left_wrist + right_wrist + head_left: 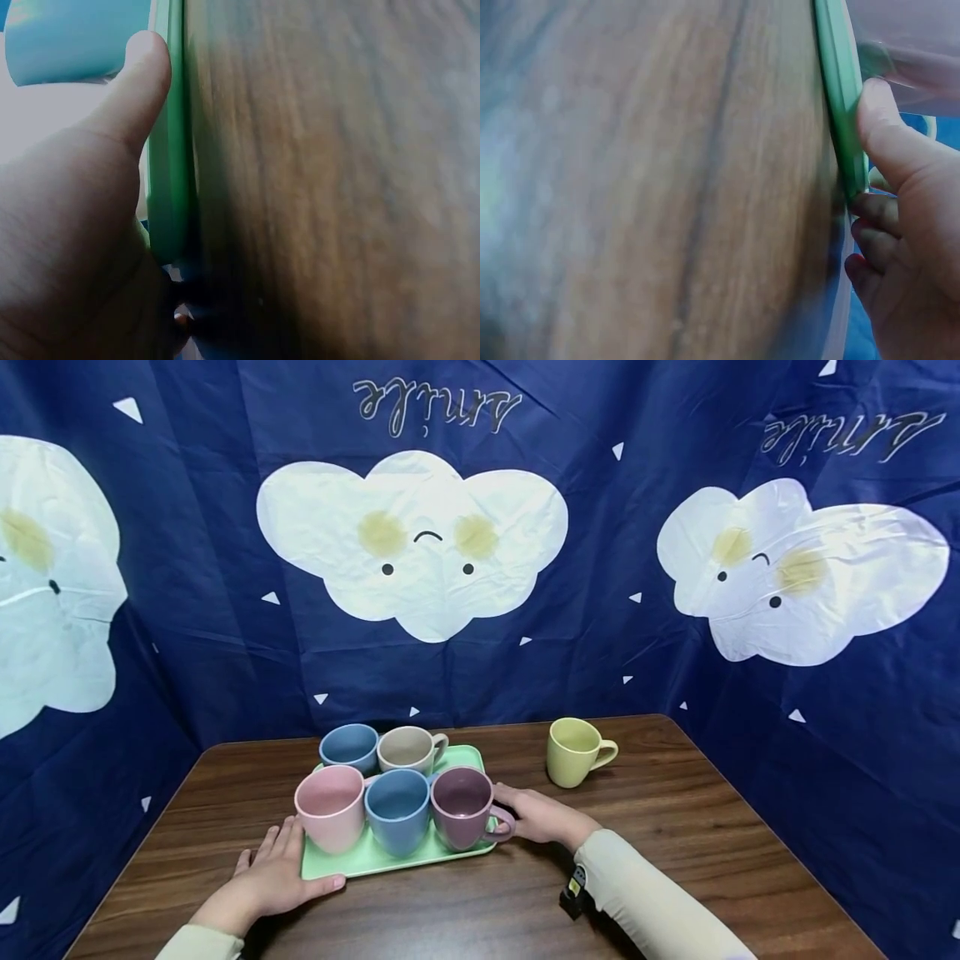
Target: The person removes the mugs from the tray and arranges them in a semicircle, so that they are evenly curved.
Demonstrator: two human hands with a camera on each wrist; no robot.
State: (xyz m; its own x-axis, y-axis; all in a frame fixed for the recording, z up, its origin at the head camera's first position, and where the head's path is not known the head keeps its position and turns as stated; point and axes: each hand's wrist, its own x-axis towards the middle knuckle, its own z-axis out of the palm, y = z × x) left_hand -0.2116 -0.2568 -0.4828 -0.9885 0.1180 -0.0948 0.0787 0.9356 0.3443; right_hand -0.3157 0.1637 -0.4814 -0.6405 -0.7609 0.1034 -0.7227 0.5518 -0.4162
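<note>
A light green tray [375, 857] lies on the wooden table with several mugs on it. My left hand [272, 875] grips its near left corner, the thumb along the front rim and the fingers by the left side. My right hand [542, 814] holds the right end, partly behind the purple mug's handle; in the right wrist view its thumb [881, 112] lies at the rim and the fingertips touch the edge. In front stand a pink mug [332, 827], a blue mug [399, 831] and the purple mug [456, 827]. Behind are another blue mug [351, 745] and a beige mug [405, 750].
A yellow mug [567, 760] stands on the table [660, 827] to the right of the tray, its handle pointing right. A dark blue curtain [600, 677] with white clouds hangs along the table's back and sides.
</note>
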